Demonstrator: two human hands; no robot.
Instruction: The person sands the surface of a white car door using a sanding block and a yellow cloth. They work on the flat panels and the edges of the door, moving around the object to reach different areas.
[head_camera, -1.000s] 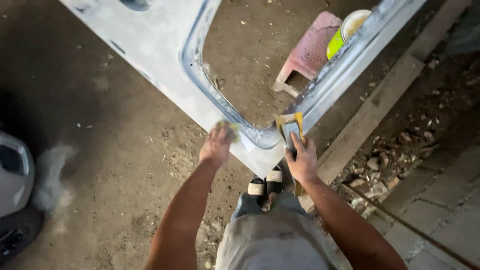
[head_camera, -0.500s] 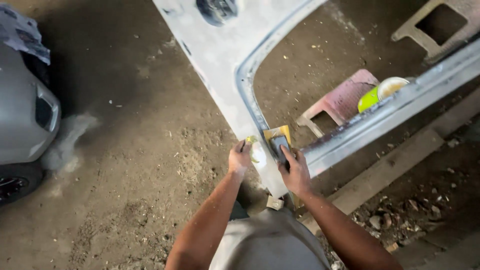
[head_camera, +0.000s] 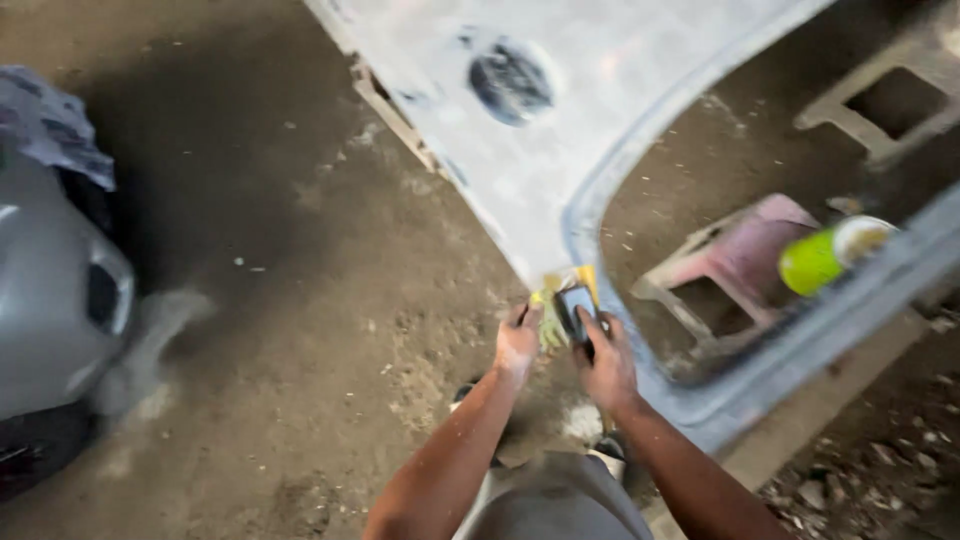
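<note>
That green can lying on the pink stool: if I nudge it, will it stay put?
Probably not. The green can lies on its side on the pink stool, so it would likely roll. The stool's top looks tilted, which may help it along. It seems small, probably light, though the picture is blurred.

One package shows clearly: a round can (head_camera: 830, 257) with a bright green side and a pale, whitish lid. It lies tilted on its side at the right of the view, resting against a pink plastic stool (head_camera: 735, 265) and just beside the grey panel edge (head_camera: 880, 285). Its label cannot be made out in the blur. No signs or screens are visible. The small dark and yellow block (head_camera: 575, 305) under the right hand (head_camera: 605, 365) bears no readable label.
</note>
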